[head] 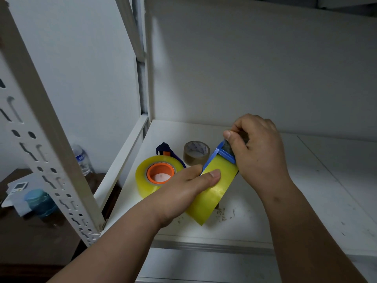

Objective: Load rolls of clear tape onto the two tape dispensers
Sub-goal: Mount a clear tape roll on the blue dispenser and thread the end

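My left hand (pixel 189 186) grips a yellowish clear tape roll (pixel 212 193) mounted in a blue dispenser (pixel 222 154), thumb pressed on the roll's face. My right hand (pixel 259 152) pinches the tape end at the dispenser's blue front bar, above the white shelf (pixel 285 201). To the left, a second clear tape roll (pixel 142 178) sits on an orange hub (pixel 161 173) of a dark blue dispenser (pixel 164 149) lying flat on the shelf. The rest of that dispenser is hidden behind the roll.
A brown tape roll (pixel 196 153) stands at the back between the two dispensers. A perforated white shelf post (pixel 47 152) rises at left. Beyond it are a water bottle (pixel 82 160), a blue-lidded jar (pixel 40 201) and papers on a dark table.
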`<state>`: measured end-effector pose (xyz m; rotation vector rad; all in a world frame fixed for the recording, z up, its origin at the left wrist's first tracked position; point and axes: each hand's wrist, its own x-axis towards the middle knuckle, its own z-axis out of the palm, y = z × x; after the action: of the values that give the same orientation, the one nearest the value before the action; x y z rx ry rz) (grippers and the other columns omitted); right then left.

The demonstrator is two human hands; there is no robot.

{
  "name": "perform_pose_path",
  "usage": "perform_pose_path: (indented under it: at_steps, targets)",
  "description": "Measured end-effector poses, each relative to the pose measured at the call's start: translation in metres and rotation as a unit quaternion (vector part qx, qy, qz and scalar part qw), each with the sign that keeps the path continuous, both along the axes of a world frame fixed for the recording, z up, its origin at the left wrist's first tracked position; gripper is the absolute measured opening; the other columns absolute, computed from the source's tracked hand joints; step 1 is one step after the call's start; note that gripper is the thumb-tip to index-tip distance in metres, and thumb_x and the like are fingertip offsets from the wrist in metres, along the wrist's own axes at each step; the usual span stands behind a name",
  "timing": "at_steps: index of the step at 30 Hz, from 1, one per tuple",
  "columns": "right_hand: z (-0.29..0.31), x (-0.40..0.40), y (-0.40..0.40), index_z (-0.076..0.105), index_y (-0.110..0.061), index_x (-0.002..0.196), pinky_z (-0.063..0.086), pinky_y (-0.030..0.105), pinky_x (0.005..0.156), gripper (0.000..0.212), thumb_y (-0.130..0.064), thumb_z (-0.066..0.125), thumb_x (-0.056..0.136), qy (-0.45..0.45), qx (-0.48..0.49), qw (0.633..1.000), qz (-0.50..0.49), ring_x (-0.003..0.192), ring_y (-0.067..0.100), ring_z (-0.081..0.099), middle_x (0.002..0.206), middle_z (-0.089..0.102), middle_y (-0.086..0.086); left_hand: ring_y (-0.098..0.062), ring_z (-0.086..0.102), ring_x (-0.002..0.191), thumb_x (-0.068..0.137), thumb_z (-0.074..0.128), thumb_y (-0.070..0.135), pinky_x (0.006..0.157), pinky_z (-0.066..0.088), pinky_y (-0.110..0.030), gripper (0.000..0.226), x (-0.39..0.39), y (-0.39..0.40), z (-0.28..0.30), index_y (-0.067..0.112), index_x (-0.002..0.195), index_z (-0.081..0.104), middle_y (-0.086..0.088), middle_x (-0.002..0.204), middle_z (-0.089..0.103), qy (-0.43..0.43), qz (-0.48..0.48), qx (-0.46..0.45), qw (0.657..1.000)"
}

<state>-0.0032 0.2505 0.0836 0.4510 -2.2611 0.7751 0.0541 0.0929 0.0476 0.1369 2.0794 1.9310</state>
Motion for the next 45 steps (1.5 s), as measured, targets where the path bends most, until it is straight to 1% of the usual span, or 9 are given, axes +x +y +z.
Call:
perform_pose_path:
  at_steps: [6, 14, 18, 22, 27, 31, 34, 37, 45]
  targets:
    - [0.002, 0.003, 0.001, 0.057, -0.018, 0.076, 0.048, 0.049, 0.076, 0.013, -0.030, 0.059, 0.081, -0.022, -0.067, 0.997, -0.008, 0.085, 0.024, 0.054, 0.085, 0.048, -0.005, -0.040, 0.069, 0.099, 0.078, 0.061, 0.044, 0.082, 0.057, -0.038, 0.054, -0.004, 0.002, -0.007, 0.003, 0.112, 0.066, -0.029, 0.111, 0.066, -0.006, 0.024, 0.060, 0.998]
    - [0.005, 0.004, 0.003, 0.055, -0.018, 0.078, 0.048, 0.052, 0.076, 0.013, -0.028, 0.059, 0.085, 0.004, -0.039, 0.999, -0.010, 0.083, 0.023, 0.054, 0.087, 0.049, -0.004, -0.030, 0.072, 0.069, 0.062, 0.075, 0.055, 0.069, 0.061, -0.038, 0.077, -0.008, 0.002, -0.009, -0.011, 0.101, 0.067, -0.029, 0.090, 0.073, -0.021, 0.070, 0.091, 0.993]
    - [0.004, -0.001, 0.005, 0.055, -0.017, 0.078, 0.046, 0.039, 0.070, 0.015, -0.026, 0.062, 0.087, -0.007, -0.050, 0.999, -0.013, 0.075, 0.015, 0.050, 0.085, 0.051, -0.003, -0.034, 0.074, 0.091, 0.062, 0.076, 0.057, 0.087, 0.057, -0.044, 0.070, -0.009, 0.000, -0.013, 0.004, 0.107, 0.070, -0.021, 0.102, 0.075, -0.032, 0.037, 0.066, 0.997]
    - [0.005, -0.002, 0.007, 0.054, -0.016, 0.077, 0.038, 0.020, 0.061, 0.016, -0.023, 0.061, 0.089, -0.044, -0.059, 0.997, -0.011, 0.072, 0.011, 0.047, 0.081, 0.055, -0.001, -0.029, 0.073, 0.090, 0.069, 0.071, 0.030, 0.076, 0.061, -0.034, 0.051, -0.010, -0.007, -0.016, 0.014, 0.117, 0.064, -0.010, 0.103, 0.077, -0.066, -0.004, 0.119, 0.991]
    - [0.006, -0.004, 0.010, 0.053, -0.016, 0.078, 0.039, 0.023, 0.060, 0.016, -0.024, 0.060, 0.090, -0.064, -0.081, 0.995, -0.009, 0.074, 0.013, 0.053, 0.080, 0.056, -0.001, -0.040, 0.068, 0.107, 0.076, 0.069, 0.032, 0.090, 0.057, -0.042, 0.047, -0.011, -0.008, -0.024, 0.016, 0.120, 0.065, -0.015, 0.113, 0.074, -0.053, 0.004, 0.128, 0.990]
    - [0.004, -0.007, 0.011, 0.052, -0.017, 0.079, 0.040, 0.026, 0.059, 0.016, -0.025, 0.058, 0.092, -0.070, -0.092, 0.993, -0.014, 0.072, 0.016, 0.054, 0.079, 0.057, 0.000, -0.035, 0.068, 0.108, 0.080, 0.068, 0.036, 0.096, 0.054, -0.043, 0.040, -0.011, -0.005, -0.025, 0.016, 0.114, 0.069, -0.011, 0.112, 0.075, -0.041, 0.022, 0.118, 0.992]
    - [0.003, -0.010, 0.012, 0.049, -0.017, 0.079, 0.041, 0.030, 0.059, 0.018, -0.026, 0.056, 0.093, -0.078, -0.086, 0.993, -0.016, 0.072, 0.020, 0.054, 0.078, 0.056, 0.002, -0.030, 0.066, 0.104, 0.076, 0.074, 0.043, 0.103, 0.045, -0.053, 0.046, -0.012, -0.003, -0.026, 0.012, 0.109, 0.071, -0.014, 0.112, 0.073, -0.022, 0.030, 0.099, 0.994]
    - [0.004, -0.010, 0.013, 0.048, -0.016, 0.081, 0.042, 0.032, 0.060, 0.018, -0.028, 0.054, 0.094, -0.082, -0.081, 0.993, -0.017, 0.073, 0.020, 0.053, 0.080, 0.056, 0.003, -0.035, 0.063, 0.097, 0.072, 0.077, 0.044, 0.101, 0.044, -0.058, 0.065, -0.011, -0.003, -0.023, -0.003, 0.114, 0.063, -0.032, 0.117, 0.065, -0.043, 0.044, 0.120, 0.991]
    - [0.008, -0.008, 0.011, 0.047, -0.018, 0.084, 0.041, 0.029, 0.057, 0.018, -0.031, 0.052, 0.095, -0.097, -0.083, 0.992, -0.011, 0.064, 0.015, 0.050, 0.071, 0.053, -0.003, -0.048, 0.067, 0.100, 0.063, 0.078, 0.062, 0.091, 0.052, -0.059, 0.079, -0.010, 0.004, -0.020, -0.004, 0.105, 0.068, -0.029, 0.104, 0.071, -0.040, 0.089, 0.106, 0.990]
